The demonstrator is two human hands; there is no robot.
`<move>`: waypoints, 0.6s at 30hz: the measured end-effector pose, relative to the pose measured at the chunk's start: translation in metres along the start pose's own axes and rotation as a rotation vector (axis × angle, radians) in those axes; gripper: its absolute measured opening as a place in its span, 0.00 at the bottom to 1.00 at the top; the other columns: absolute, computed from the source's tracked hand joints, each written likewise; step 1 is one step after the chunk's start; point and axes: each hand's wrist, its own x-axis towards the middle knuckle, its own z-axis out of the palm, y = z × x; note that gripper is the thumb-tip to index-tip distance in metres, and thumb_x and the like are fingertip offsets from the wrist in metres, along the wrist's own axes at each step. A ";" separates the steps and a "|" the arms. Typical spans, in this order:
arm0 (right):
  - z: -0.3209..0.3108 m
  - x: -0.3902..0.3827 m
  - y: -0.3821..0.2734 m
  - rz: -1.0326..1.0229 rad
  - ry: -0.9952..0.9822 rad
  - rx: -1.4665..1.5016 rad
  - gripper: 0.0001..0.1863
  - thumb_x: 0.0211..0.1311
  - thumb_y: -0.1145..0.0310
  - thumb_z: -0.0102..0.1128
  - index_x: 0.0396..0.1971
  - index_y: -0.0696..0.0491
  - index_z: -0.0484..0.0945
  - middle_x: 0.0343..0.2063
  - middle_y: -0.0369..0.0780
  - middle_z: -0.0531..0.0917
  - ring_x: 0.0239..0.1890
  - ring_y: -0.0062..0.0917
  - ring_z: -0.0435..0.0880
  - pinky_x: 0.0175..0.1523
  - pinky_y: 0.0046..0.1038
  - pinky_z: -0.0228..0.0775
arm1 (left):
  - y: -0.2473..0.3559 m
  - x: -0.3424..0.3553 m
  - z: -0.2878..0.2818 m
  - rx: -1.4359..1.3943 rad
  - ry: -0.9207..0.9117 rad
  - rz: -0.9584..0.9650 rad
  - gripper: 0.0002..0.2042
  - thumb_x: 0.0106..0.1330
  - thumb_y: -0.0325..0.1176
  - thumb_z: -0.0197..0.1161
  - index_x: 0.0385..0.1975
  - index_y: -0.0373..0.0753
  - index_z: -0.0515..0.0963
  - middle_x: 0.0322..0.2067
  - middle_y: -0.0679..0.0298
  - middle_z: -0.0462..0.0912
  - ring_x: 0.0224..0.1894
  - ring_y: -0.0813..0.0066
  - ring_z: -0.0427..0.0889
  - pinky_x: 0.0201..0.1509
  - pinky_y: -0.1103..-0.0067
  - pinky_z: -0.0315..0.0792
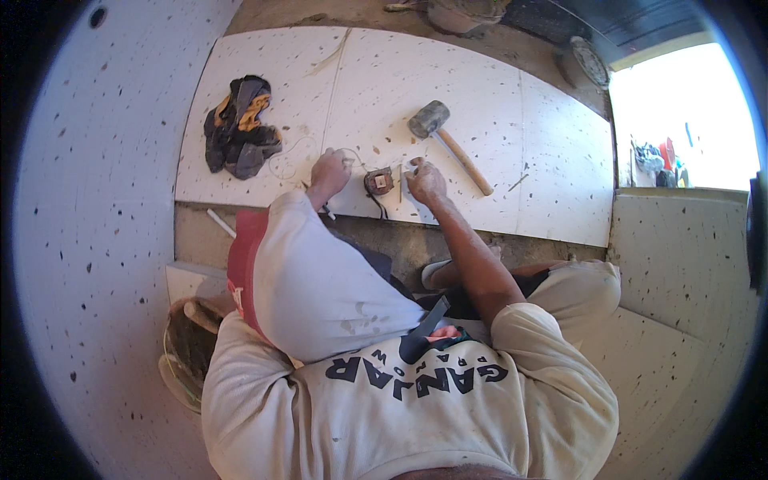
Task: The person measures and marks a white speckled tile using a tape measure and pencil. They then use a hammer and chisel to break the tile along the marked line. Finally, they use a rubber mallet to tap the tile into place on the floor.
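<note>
My left hand (330, 172) is closed over the white slab (448, 72), and a thin string (353, 152) loops out on either side of it. Just to its right sits a brown tape measure (379, 182) with a dark strap hanging toward the slab's near edge. Beyond the tape measure, the fingers of my right hand (426, 182) are pinched together over the slab; what they hold is too small to make out. A narrow light strip (402, 188) lies beside that hand. A rubber mallet (452, 144) with a wooden handle rests to the right.
Dark gloves or cloth with yellow patches (240, 128) lie at the slab's left. A speckled wall (104, 240) rises at the left, and a bright opening (680, 120) is at the right. Buckets (588, 62) stand behind. A dark bucket (188, 344) with a wooden-handled tool is at lower left.
</note>
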 end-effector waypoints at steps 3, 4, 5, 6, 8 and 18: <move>-0.004 0.002 -0.015 -0.089 0.051 0.117 0.22 0.58 0.58 0.59 0.50 0.52 0.76 0.43 0.48 0.82 0.47 0.40 0.81 0.53 0.38 0.71 | -0.002 0.004 -0.006 -0.127 -0.010 -0.010 0.15 0.57 0.38 0.61 0.41 0.37 0.77 0.34 0.52 0.81 0.38 0.56 0.82 0.44 0.66 0.75; -0.005 0.004 -0.017 -0.118 0.059 0.168 0.22 0.58 0.58 0.60 0.50 0.53 0.76 0.43 0.48 0.83 0.46 0.40 0.82 0.52 0.38 0.72 | -0.001 0.007 -0.008 -0.178 -0.023 -0.003 0.15 0.56 0.37 0.61 0.42 0.37 0.77 0.32 0.53 0.82 0.36 0.58 0.83 0.42 0.67 0.76; -0.011 0.003 -0.028 -0.147 0.055 0.212 0.21 0.59 0.59 0.59 0.50 0.54 0.76 0.42 0.48 0.83 0.45 0.38 0.83 0.51 0.35 0.73 | 0.002 0.006 -0.017 -0.228 -0.037 0.064 0.16 0.56 0.36 0.62 0.43 0.37 0.77 0.31 0.53 0.82 0.34 0.61 0.83 0.41 0.69 0.76; -0.016 0.002 -0.039 -0.156 0.047 0.271 0.21 0.59 0.60 0.59 0.50 0.54 0.76 0.42 0.48 0.83 0.45 0.37 0.83 0.51 0.34 0.74 | 0.005 0.005 -0.028 -0.279 -0.053 0.131 0.17 0.56 0.35 0.62 0.44 0.36 0.77 0.29 0.53 0.83 0.33 0.64 0.82 0.40 0.71 0.76; -0.034 -0.004 -0.065 -0.175 0.031 0.394 0.21 0.59 0.62 0.58 0.51 0.54 0.76 0.41 0.48 0.83 0.45 0.36 0.83 0.51 0.33 0.74 | 0.019 0.002 -0.055 -0.366 -0.111 0.206 0.18 0.56 0.34 0.62 0.47 0.35 0.76 0.28 0.55 0.82 0.30 0.70 0.81 0.38 0.75 0.76; -0.089 -0.012 -0.130 -0.516 -0.422 1.195 0.25 0.60 0.71 0.52 0.58 0.61 0.68 0.53 0.42 0.76 0.54 0.26 0.74 0.58 0.28 0.66 | 0.079 -0.011 -0.196 -0.906 -0.425 0.143 0.13 0.61 0.29 0.62 0.45 0.35 0.70 0.30 0.66 0.78 0.28 0.82 0.75 0.33 0.84 0.72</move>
